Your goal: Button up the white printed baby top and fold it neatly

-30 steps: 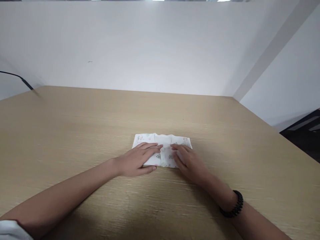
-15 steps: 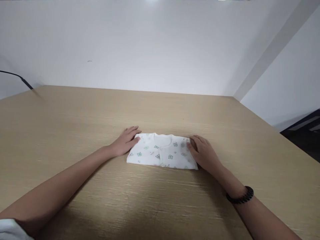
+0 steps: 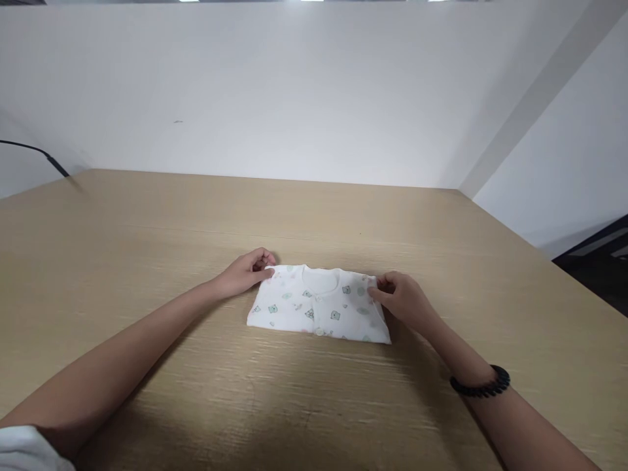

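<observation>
A white baby shirt [image 3: 294, 304] with small green bear prints lies folded into a flat bundle, its round neckline at the far side. My left hand [image 3: 245, 270] pinches its far left corner, thumb on top and fingers curled behind the edge. At the far right corner, my right hand [image 3: 400, 297] grips the cloth in the same manner, thumb over the fabric. The curled fingertips of both hands are partly hidden. A black coiled band [image 3: 483, 383] circles my right wrist.
The shirt rests on a wide wooden table [image 3: 275, 216]. Behind it stands a white wall [image 3: 314, 98]. A thin black cable [image 3: 56, 165] comes in at the left edge, and a dark object [image 3: 598, 261] stands beyond the table's right edge.
The fingers of both hands have curled from lying along the shirt's sides into a pinch at its far corners. The shirt's near edge appears slightly lower in view.
</observation>
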`<state>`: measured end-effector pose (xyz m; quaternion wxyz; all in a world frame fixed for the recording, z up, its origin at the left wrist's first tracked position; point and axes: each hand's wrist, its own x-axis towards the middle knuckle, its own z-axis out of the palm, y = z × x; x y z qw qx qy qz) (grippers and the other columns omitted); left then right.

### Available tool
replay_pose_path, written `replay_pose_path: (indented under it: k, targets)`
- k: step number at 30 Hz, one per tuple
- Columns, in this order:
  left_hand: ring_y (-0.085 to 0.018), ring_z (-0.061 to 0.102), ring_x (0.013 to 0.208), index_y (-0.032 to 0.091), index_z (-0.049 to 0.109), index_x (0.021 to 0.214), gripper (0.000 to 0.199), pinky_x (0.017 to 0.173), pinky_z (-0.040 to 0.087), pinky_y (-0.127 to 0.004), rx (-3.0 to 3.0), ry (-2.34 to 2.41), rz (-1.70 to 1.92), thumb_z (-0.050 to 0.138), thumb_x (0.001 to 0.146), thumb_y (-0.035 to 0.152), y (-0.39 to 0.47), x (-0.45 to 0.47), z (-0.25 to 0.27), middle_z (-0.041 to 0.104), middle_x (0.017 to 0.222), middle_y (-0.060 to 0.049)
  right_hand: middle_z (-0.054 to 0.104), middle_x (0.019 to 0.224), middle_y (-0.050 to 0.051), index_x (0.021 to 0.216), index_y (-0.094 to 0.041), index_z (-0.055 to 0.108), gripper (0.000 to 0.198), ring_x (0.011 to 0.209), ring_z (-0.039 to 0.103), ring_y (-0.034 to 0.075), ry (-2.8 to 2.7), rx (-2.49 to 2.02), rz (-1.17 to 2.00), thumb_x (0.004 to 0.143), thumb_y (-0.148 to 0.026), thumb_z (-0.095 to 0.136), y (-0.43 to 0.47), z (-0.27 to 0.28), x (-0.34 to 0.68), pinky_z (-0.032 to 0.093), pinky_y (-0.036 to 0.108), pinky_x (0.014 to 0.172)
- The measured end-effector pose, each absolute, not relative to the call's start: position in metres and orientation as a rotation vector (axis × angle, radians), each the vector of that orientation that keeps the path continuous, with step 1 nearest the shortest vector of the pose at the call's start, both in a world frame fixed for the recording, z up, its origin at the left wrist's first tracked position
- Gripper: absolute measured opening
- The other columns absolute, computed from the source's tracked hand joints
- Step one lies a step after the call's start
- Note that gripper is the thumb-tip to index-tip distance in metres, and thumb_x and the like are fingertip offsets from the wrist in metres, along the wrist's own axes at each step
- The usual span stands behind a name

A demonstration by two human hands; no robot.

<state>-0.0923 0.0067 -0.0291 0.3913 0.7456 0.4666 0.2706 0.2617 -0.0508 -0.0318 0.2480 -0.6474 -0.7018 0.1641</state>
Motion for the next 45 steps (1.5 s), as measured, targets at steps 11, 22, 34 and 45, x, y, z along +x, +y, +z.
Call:
replay_pose_path:
  k: [11, 22, 34, 45]
  targets:
    - [-0.029, 0.037, 0.139, 0.024, 0.04, 0.141, 0.047, 0.115, 0.031, -0.048, 2.552, 1.058, 0.585, 0.042, 0.1, 0.045, -0.049, -0.055, -0.014, 0.043, 0.149, -0.011, 0.044, 0.145, 0.019, 0.137, -0.018, 0.044, 0.049, 0.139, 0.036, 0.031, -2.229, -1.35, -0.068, 0.095, -0.044, 0.046, -0.07, -0.028, 0.242, 0.03, 0.054, 0.112]
    - [-0.031, -0.003, 0.15, 0.022, 0.001, 0.157, 0.083, 0.121, 0.009, -0.054, 2.699, 0.83, 0.006, 0.035, 0.095, 0.066, -0.068, -0.047, -0.022, 0.001, 0.163, -0.014, 0.024, 0.158, 0.023, 0.154, -0.003, 0.026, 0.098, 0.146, 0.024, 0.036, -2.385, -1.846, 0.202, 0.089, -0.077, 0.026, -0.09, -0.042, 0.229, 0.025, 0.057, 0.116]
    - [-0.033, -0.002, 0.15, 0.02, 0.004, 0.157, 0.084, 0.12, 0.008, -0.054, 2.71, 0.857, -0.026, 0.032, 0.095, 0.068, -0.07, -0.043, -0.018, 0.004, 0.163, -0.016, 0.046, 0.146, 0.019, 0.125, -0.014, 0.06, 0.043, 0.141, 0.034, 0.034, -2.126, -1.678, 0.059, 0.098, -0.027, 0.029, -0.062, -0.034, 0.262, 0.036, 0.058, 0.107]
    - [-0.031, -0.007, 0.15, 0.014, 0.008, 0.157, 0.086, 0.121, 0.002, -0.051, 2.693, 0.9, -0.141, 0.026, 0.095, 0.07, -0.071, -0.041, -0.013, -0.003, 0.163, -0.016, 0.063, 0.082, 0.011, 0.072, -0.018, 0.062, 0.027, 0.092, 0.059, 0.029, -1.968, -1.729, 0.193, 0.087, -0.039, 0.054, -0.046, -0.05, 0.272, 0.045, 0.05, 0.09]
